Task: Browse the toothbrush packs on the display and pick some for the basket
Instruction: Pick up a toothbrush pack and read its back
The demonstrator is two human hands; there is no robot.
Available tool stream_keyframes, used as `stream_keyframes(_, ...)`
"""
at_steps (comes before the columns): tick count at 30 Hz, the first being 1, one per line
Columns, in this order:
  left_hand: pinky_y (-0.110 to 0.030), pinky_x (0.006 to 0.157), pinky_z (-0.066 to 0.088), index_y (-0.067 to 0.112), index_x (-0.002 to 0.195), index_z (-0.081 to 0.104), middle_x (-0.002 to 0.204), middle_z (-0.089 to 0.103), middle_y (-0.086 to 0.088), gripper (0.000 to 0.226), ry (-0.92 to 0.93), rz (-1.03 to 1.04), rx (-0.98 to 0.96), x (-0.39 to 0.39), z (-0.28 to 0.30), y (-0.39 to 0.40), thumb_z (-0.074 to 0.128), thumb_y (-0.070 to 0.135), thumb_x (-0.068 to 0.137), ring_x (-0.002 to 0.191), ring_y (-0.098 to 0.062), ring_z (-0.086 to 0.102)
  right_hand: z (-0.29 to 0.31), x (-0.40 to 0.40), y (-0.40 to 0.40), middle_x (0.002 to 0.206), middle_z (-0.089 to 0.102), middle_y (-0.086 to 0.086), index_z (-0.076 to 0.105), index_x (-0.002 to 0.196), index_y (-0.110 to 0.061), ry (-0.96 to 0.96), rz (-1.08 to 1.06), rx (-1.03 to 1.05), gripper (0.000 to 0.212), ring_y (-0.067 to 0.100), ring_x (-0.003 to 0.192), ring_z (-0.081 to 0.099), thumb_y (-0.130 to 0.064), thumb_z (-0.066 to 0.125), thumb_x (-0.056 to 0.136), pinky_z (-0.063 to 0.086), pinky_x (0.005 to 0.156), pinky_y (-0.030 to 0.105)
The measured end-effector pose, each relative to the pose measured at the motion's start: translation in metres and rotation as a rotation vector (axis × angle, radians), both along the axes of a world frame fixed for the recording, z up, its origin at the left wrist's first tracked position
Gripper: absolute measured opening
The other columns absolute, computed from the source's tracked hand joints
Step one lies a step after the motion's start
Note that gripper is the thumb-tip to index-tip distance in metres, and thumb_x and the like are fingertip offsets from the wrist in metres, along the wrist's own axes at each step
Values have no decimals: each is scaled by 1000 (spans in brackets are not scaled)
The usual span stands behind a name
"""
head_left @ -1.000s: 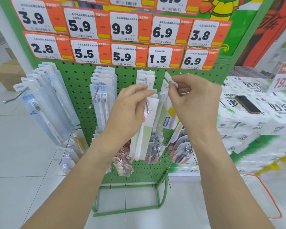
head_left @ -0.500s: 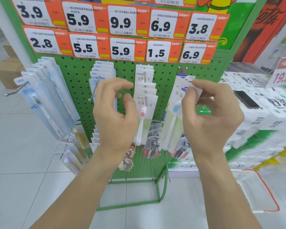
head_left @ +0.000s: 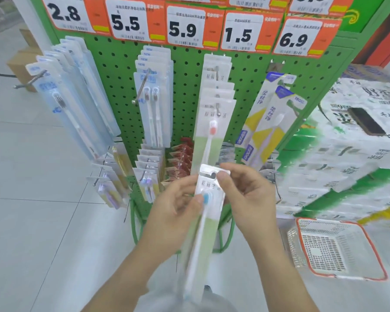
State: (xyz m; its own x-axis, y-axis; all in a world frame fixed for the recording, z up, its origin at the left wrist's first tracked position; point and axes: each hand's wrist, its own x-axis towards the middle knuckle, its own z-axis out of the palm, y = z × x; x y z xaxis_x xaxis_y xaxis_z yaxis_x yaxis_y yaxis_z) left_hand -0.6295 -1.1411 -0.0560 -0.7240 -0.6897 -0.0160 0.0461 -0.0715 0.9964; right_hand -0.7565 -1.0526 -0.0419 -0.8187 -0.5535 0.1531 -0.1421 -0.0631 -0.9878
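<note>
Both hands are now lowering from the pegs: your left hand [head_left: 175,204] and right hand [head_left: 249,194] are pinching a light, floppy blue-brush white-and-green card pack [head_left: 206,212] near its stiffer top, with the orange-rimmed white mesh basket [head_left: 338,248] at four o'clock.

Orange price tags [head_left: 185,25] up top; wrapped tissue packs [head_left: 347,149] stacked right w/ dark phone [head_left: 366,122] on them; cardboard box [head_left: 24,61] far left.

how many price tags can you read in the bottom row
5, left to right above the pegboard: 2.8, 5.5, 5.9, 1.5, 6.9. A higher row is cut off by the frame.
</note>
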Motion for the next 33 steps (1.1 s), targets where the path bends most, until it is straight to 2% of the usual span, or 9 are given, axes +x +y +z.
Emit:
stream_keyframes(2,-19,81,53,20,124,63,106,77,4,38,-50,-45,101,7,-9,-3,74,26,88,99,-15,72,-11,3,0,86,73,17,77,100,-20,-50,39,34,11,28,75,66,-16,76,90,57,68,47)
stream_keyframes(6,-28,87,55,16,122,66,110,77,-4,39,-109,-76,168,19,-22,-6,70,32,87,105,-25,71,-18,7,3,83,75,14,73,108,-18,-178,159,75,19,16,69,67,-9,73,91,55,57,27)
stream_keyframes(11,-35,88,57,14,121,66,108,77,-4,36,-169,-53,156,27,-32,-8,70,33,91,101,-23,73,-28,12,6,85,78,12,62,128,-18,-248,311,143,41,16,69,71,1,69,92,54,57,26)
stream_keyframes(14,-32,83,56,10,117,67,103,78,-4,25,-228,-91,181,33,-35,-7,62,22,95,96,-21,74,-32,11,5,84,78,13,61,127,-12,-335,235,102,40,18,67,73,6,67,91,54,54,24)
stream_keyframes(18,-47,90,56,15,107,74,95,79,-4,14,-315,-117,163,38,-44,-5,64,14,97,89,-24,73,-35,11,5,85,79,13,67,114,-5,-402,184,77,25,19,69,74,4,67,91,56,53,27)
stream_keyframes(22,-37,83,58,16,102,76,92,80,-2,13,-290,-19,170,35,-45,-3,66,10,95,84,-14,75,-34,10,6,86,78,17,70,106,1,-405,263,147,14,19,69,74,-4,66,94,57,53,27)
stream_keyframes(26,-43,86,60,17,104,76,92,79,-3,13,-313,-57,172,35,-47,-8,68,21,93,90,-27,75,-36,8,3,83,78,17,70,100,5,-389,203,132,12,20,65,73,-3,67,92,56,50,27)
stream_keyframes(29,-20,74,53,18,101,76,91,79,2,11,-391,-172,137,39,-51,-9,67,22,95,83,-10,72,-37,0,2,80,78,12,70,96,0,-404,79,83,7,19,62,71,-4,66,94,55,51,26)
stream_keyframes(33,-14,64,46,14,99,76,86,79,-2,15,-451,-198,138,41,-53,-10,69,26,94,75,-7,66,-39,-9,3,81,78,8,71,96,-4,-415,31,103,8,18,66,71,-8,64,96,57,55,27)
